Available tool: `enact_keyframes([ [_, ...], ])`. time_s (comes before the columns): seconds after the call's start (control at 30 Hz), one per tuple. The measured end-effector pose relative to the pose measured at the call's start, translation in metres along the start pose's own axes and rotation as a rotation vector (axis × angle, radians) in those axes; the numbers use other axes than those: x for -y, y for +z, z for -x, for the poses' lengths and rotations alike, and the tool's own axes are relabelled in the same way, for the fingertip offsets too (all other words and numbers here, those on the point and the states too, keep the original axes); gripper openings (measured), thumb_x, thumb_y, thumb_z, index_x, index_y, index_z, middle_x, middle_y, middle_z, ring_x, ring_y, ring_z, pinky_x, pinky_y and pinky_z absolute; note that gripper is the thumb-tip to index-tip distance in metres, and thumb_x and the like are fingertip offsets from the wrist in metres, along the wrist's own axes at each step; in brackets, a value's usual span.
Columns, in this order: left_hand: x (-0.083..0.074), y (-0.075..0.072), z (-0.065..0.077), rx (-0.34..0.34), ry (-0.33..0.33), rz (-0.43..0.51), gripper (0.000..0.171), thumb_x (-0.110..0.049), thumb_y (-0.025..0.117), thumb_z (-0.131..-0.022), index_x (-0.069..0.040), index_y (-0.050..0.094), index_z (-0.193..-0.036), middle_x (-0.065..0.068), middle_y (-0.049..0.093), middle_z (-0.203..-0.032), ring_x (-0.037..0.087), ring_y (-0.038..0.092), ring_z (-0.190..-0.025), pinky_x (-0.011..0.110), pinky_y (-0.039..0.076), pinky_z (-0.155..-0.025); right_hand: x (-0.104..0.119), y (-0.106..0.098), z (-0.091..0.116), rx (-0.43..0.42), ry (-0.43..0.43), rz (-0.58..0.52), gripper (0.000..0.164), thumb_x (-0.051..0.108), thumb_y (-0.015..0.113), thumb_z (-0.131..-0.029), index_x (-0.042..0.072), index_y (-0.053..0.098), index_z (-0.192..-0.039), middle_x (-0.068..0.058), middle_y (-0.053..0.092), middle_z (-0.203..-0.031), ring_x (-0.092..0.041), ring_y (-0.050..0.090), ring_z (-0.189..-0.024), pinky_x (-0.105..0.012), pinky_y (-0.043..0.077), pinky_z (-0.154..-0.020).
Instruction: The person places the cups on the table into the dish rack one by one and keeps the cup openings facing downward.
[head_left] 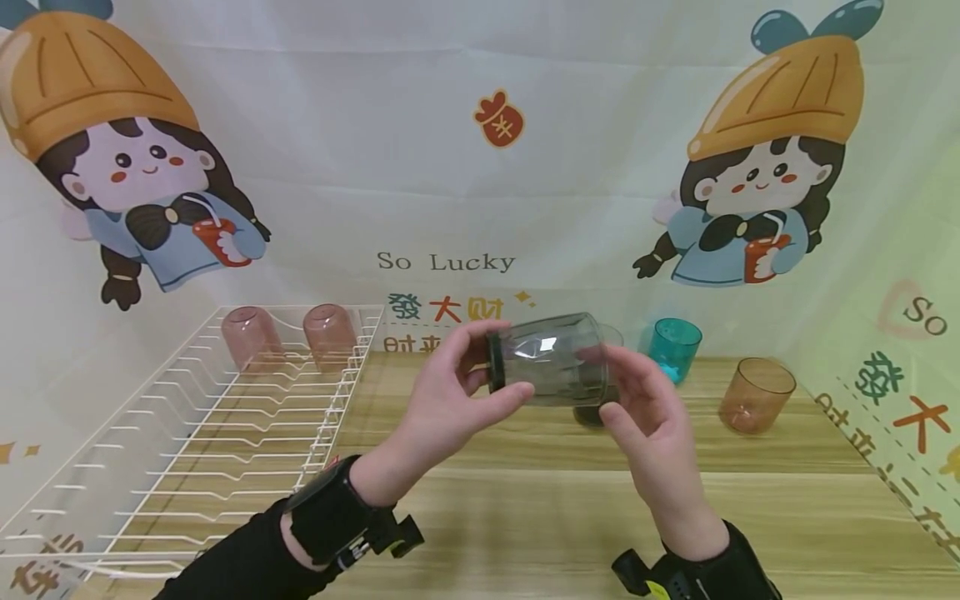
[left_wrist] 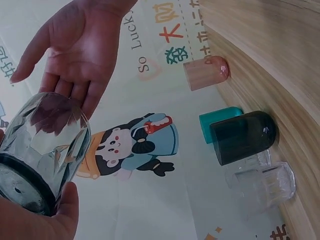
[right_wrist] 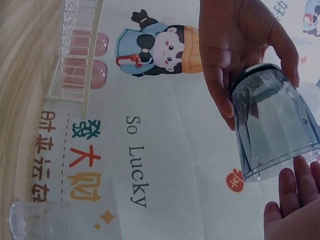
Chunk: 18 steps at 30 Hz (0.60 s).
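A clear grey drinking glass (head_left: 555,362) is held up on its side above the table, its thick dark base to the left and its mouth to the right. My left hand (head_left: 457,387) grips it around the base, thumb in front and fingers behind. My right hand (head_left: 656,421) is at the rim, fingers extended and thumb apart. In the right wrist view, the fingertips (right_wrist: 300,175) of this hand lie at the rim of the glass. Through the glass wall in the left wrist view, its fingers (left_wrist: 52,112) show; whether they go inside, I cannot tell.
A white wire rack (head_left: 247,475) stands at left, with two pink glasses (head_left: 251,337) upside down at its far end. At back right are a teal glass (head_left: 675,350) and an amber glass (head_left: 757,396). A dark glass (left_wrist: 245,137) and clear glasses (left_wrist: 267,185) stand nearby.
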<state>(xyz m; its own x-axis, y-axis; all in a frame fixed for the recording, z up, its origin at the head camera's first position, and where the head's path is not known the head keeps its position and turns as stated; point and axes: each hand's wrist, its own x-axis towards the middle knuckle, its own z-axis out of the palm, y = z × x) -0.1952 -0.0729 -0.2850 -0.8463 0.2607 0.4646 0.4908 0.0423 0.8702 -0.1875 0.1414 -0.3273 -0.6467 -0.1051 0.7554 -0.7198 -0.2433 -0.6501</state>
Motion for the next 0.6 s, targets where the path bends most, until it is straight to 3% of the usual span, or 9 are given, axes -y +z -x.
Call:
enact_keyframes([
  [0.23, -0.003, -0.006, 0.002, -0.009, -0.029, -0.013, 0.058, -0.004, 0.074, -0.077, -0.008, 0.048, -0.128, 0.009, 0.052, -0.121, 0.02, 0.054, -0.107, 0.026, 0.051, -0.092, 0.001, -0.008, -0.001, 0.045, -0.093, -0.032, 0.047, -0.01, 0.053, -0.087, -0.009, 0.042, -0.133, -0.012, 0.054, -0.133, -0.022, 0.047, -0.127, -0.025, 0.031, -0.111],
  [0.6, -0.008, -0.023, 0.006, -0.041, 0.007, -0.058, 0.06, 0.0, 0.075, -0.075, -0.005, 0.049, -0.129, 0.011, 0.053, -0.119, 0.021, 0.054, -0.104, 0.026, 0.052, -0.09, 0.0, -0.025, 0.002, 0.066, -0.102, 0.009, 0.056, -0.019, 0.054, -0.082, -0.013, 0.037, -0.135, -0.015, 0.051, -0.137, -0.023, 0.045, -0.13, -0.024, 0.031, -0.112],
])
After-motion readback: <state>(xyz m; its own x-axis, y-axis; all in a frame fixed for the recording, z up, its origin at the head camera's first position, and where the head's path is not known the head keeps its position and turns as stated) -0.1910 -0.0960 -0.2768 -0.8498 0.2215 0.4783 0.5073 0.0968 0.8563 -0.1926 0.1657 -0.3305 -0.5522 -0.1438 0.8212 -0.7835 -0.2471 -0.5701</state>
